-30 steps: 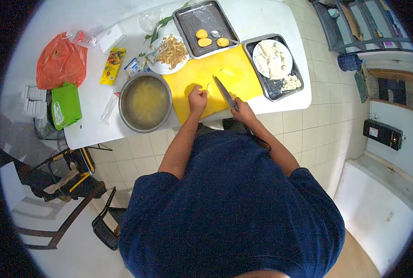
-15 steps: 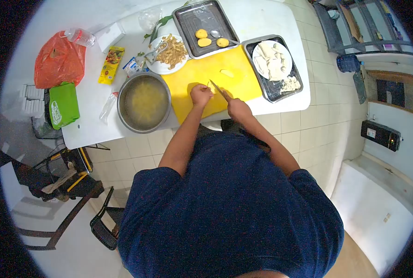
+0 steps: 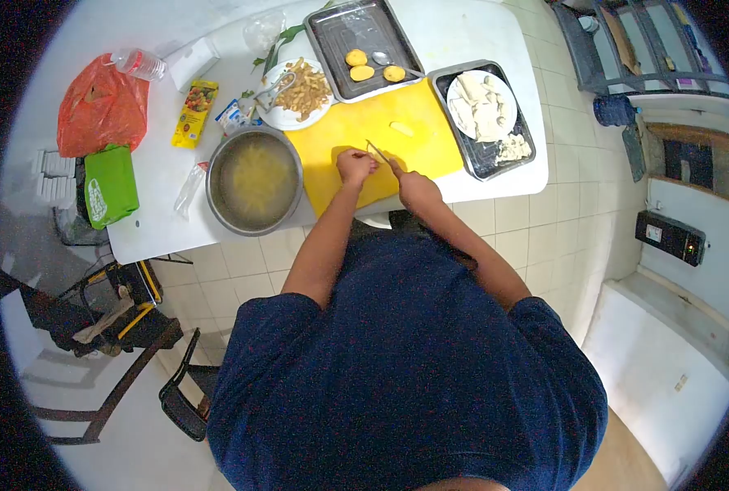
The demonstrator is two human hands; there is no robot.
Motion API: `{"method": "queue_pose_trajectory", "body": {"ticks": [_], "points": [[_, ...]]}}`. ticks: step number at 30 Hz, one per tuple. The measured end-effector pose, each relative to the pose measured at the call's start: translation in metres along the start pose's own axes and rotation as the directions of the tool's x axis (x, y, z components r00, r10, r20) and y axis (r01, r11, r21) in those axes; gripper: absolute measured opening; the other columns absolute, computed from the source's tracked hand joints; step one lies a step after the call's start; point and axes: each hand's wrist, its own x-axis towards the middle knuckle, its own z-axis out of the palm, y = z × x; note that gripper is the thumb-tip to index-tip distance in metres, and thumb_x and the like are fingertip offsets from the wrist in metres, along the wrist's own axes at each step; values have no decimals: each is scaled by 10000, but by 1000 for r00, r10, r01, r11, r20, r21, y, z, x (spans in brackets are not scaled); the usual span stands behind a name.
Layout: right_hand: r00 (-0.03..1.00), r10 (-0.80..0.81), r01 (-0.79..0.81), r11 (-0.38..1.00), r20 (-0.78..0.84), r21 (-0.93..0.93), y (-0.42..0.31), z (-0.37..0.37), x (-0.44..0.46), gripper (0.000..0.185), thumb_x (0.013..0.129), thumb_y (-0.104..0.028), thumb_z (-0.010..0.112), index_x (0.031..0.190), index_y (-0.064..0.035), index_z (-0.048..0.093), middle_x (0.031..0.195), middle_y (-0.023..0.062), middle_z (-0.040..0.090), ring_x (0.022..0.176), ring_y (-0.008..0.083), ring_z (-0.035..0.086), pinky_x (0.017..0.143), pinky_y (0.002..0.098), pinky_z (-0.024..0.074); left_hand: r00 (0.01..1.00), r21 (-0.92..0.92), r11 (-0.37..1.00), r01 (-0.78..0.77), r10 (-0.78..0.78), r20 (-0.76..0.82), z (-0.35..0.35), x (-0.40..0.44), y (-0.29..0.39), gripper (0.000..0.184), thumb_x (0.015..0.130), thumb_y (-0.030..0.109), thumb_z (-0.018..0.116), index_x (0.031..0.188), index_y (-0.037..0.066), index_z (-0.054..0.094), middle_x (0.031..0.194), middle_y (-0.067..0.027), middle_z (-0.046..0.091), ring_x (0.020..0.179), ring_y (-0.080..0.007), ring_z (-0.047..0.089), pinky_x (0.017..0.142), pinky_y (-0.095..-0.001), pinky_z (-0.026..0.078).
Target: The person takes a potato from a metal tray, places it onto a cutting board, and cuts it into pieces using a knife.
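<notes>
A knife (image 3: 379, 153) is gripped in my right hand (image 3: 419, 193), its blade angled up and left over the yellow cutting board (image 3: 324, 147). Close against the blade, my left hand (image 3: 356, 166) is closed with its fingers bent around a small yellow potato piece, mostly hidden by fingers and blade. Another pale potato piece (image 3: 401, 128) lies on the board a little beyond the knife. Just left of the board stands a large metal pot (image 3: 215, 182) with yellow pieces in cloudy liquid.
Behind the board, a metal tray (image 3: 332, 49) carries yellow potato halves (image 3: 362, 74) and a spoon (image 3: 382, 58). A second tray (image 3: 481, 168) holds a plate of white pieces. Brown peelings (image 3: 306, 92) lie on a plate. Red bag (image 3: 103, 106) and green bag (image 3: 111, 186) sit left.
My right hand and the knife have shifted very slightly left, toward my left hand. My left hand stays in nearly the same place; the other things have not moved.
</notes>
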Motion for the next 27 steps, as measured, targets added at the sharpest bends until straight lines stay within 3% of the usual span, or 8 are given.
{"method": "queue_pose_trajectory", "body": {"ticks": [3,6,10,13,27], "points": [[1000,2,-2,1000,-5,7,-7,-2,2,602,853,-65,415,1439,-130,295,833,216,651,735,354,656,648,462,533,999,9,999,42,-42,-12,3,-3,7,27,807,-47,572,803,-56,597,705,-170,660,587,-242,672,494,-326,554],[1000,-15,15,1000,-26,22,-12,0,5,584,856,-67,415,1429,-88,303,828,216,649,732,353,655,639,460,532,994,125,991,47,-35,-101,6,-10,19,41,771,-55,578,760,-48,617,691,-156,660,571,-224,665,498,-327,552],[996,-59,61,997,-62,37,-10,-1,0,577,849,-56,419,1416,-67,315,813,221,644,723,358,651,629,464,527,996,155,988,0,15,-93,5,4,2,49,742,-47,596,733,-33,642,665,-143,660,550,-211,656,499,-327,549],[995,-83,86,995,-54,51,-9,1,-4,462,907,-97,391,1350,29,352,806,237,651,725,381,657,615,484,534,994,182,983,-4,24,-109,5,4,2,45,739,-55,596,728,-29,631,652,-142,653,547,-214,655,494,-328,546],[990,-92,101,992,-105,78,-5,11,-4,483,880,-94,430,1343,29,366,767,235,644,688,378,653,597,487,535,989,154,988,22,1,-147,8,7,-2,83,723,-48,642,670,-13,589,630,-132,641,535,-207,649,495,-328,534]]}}
